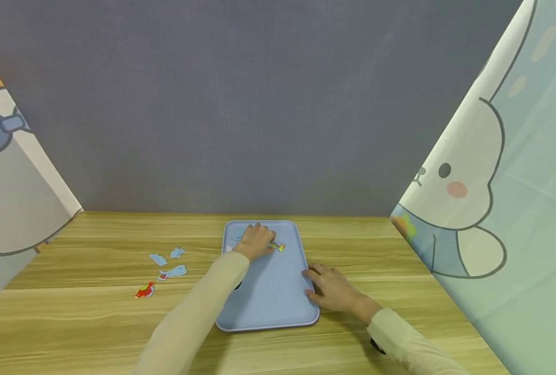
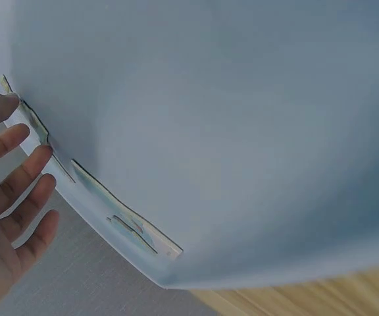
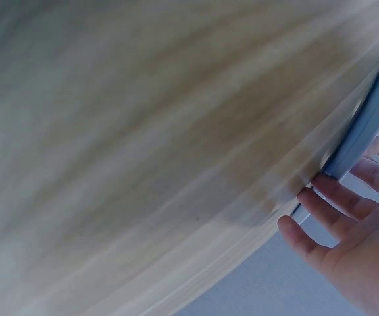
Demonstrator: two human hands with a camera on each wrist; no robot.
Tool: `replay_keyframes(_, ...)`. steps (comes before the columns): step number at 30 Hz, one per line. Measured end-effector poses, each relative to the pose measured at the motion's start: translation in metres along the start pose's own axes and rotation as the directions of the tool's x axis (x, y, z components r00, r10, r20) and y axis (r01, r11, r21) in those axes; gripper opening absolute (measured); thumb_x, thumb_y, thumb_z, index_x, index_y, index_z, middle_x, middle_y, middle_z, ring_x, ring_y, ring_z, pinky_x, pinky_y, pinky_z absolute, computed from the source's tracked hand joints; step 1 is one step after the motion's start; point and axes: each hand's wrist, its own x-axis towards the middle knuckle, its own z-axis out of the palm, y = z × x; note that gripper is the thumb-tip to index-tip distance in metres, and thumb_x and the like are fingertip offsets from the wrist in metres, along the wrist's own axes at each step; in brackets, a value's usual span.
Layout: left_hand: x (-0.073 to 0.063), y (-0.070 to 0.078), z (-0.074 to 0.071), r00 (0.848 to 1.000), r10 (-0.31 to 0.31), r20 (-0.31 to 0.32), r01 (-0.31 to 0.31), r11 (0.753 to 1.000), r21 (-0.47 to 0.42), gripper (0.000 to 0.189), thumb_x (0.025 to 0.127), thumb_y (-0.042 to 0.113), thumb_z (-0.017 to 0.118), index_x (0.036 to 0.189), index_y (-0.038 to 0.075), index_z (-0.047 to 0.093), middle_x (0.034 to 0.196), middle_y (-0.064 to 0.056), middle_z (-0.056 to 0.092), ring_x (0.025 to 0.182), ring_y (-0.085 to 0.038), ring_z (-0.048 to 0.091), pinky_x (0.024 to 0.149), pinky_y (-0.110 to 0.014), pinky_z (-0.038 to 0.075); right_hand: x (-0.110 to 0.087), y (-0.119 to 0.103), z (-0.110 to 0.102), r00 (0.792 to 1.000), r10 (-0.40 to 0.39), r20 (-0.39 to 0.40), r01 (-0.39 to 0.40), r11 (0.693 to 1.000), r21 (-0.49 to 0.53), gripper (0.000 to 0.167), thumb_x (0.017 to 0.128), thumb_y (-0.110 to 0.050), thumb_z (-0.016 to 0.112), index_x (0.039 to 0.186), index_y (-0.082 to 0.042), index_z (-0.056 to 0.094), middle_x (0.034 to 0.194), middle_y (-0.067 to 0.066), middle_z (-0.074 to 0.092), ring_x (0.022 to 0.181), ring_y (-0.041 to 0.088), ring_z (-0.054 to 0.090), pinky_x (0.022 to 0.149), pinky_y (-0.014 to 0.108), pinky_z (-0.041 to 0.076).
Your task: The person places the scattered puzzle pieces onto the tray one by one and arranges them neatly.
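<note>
A light blue rectangular tray (image 1: 273, 297) lies on the table. Over its far part reaches my left hand (image 1: 255, 242), whose thumb and fingertips touch a thin flat puzzle piece (image 2: 37, 124) lying in the tray. Close to that hand are a light blue piece (image 1: 238, 234) and a small yellow and multicoloured piece (image 1: 280, 247). Further flat pieces (image 2: 124, 207) lie near the tray wall in the left wrist view. My right hand (image 1: 334, 289) rests at the tray's right rim (image 3: 360, 128), fingers loosely bent and fingertips touching the edge.
Left of the tray, several loose pieces lie on the wooden table (image 1: 90, 328): a red one (image 1: 145, 290) and light blue ones (image 1: 173, 272). A dark grey panel (image 1: 240, 114) stands behind the table, with printed cloths (image 1: 531, 208) at both sides.
</note>
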Motion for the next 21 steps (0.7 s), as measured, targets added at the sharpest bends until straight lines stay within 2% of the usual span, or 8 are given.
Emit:
replay_keyframes(7, -0.002, -0.003, -0.005, 1.000, 0.006, -0.002, -0.006, 1.000, 0.007, 0.026, 0.075, 0.028, 0.073, 0.096, 0.014, 0.068, 0.096, -0.006, 0.067, 0.092, -0.027, 0.058, 0.087, -0.049, 0.046, -0.001, 0.000, 0.001, 1.000, 0.006, 0.006, -0.006, 1.000, -0.009, 0.044, 0.088, -0.031, 0.058, 0.122, -0.005, 0.054, 0.125, 0.014, 0.051, 0.114, 0.029, 0.051, 0.089, 0.053, 0.043)
replay_keyframes(14, -0.008, -0.009, -0.009, 0.999, 0.039, -0.007, -0.039, 0.998, -0.041, 0.027, 0.077, 0.029, 0.072, 0.099, 0.014, 0.068, 0.099, -0.004, 0.067, 0.094, -0.026, 0.058, 0.089, -0.048, 0.045, 0.000, 0.001, 0.002, 1.000, -0.001, -0.010, 0.001, 1.000, -0.013, 0.043, 0.087, -0.030, 0.059, 0.122, -0.004, 0.055, 0.125, 0.015, 0.051, 0.114, 0.029, 0.051, 0.088, 0.053, 0.044)
replay_keyframes(21, -0.019, -0.011, -0.014, 0.993, 0.092, -0.067, -0.098, 0.992, -0.086, 0.024, 0.075, 0.024, 0.074, 0.096, 0.012, 0.069, 0.094, -0.006, 0.066, 0.088, -0.027, 0.058, 0.082, -0.047, 0.047, -0.001, 0.001, 0.002, 1.000, 0.017, 0.005, -0.017, 1.000, -0.001, 0.045, 0.088, -0.032, 0.057, 0.123, -0.005, 0.054, 0.127, 0.015, 0.050, 0.116, 0.029, 0.050, 0.089, 0.054, 0.043)
